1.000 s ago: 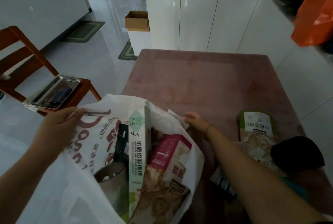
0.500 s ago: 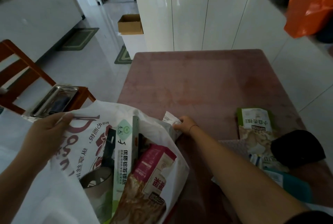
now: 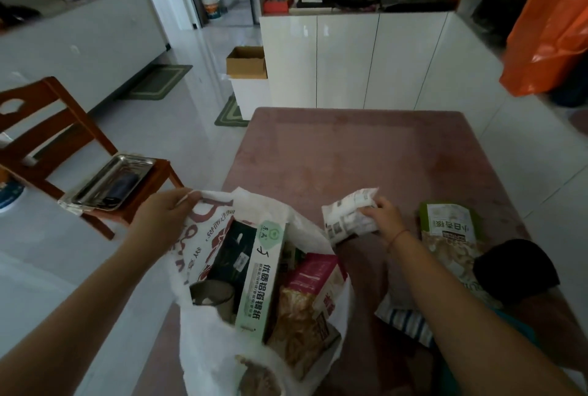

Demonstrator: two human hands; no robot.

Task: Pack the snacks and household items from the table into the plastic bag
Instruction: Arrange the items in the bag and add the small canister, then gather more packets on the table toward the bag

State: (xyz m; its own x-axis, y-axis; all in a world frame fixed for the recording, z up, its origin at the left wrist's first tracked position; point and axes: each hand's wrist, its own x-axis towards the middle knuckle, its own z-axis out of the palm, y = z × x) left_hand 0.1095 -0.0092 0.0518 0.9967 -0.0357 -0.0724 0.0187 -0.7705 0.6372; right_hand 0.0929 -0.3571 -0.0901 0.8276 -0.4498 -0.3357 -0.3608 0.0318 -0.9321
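Your right hand (image 3: 381,217) has left the rim of the plastic bag (image 3: 203,348) and now curls round a white packet (image 3: 346,217), holding it just beside the bag's right edge, over the table (image 3: 350,147). Your left hand (image 3: 165,220) still pinches the bag's left rim and keeps the mouth open. You are mid-step, carrying this packet in. The bag already stands crowded with a tall box (image 3: 261,274) and a pink pouch (image 3: 313,293), so the next move likely calls for slipping the packet into the gap at the right side. A green pouch (image 3: 448,236) still lies on the table near your right wrist, waiting its turn.
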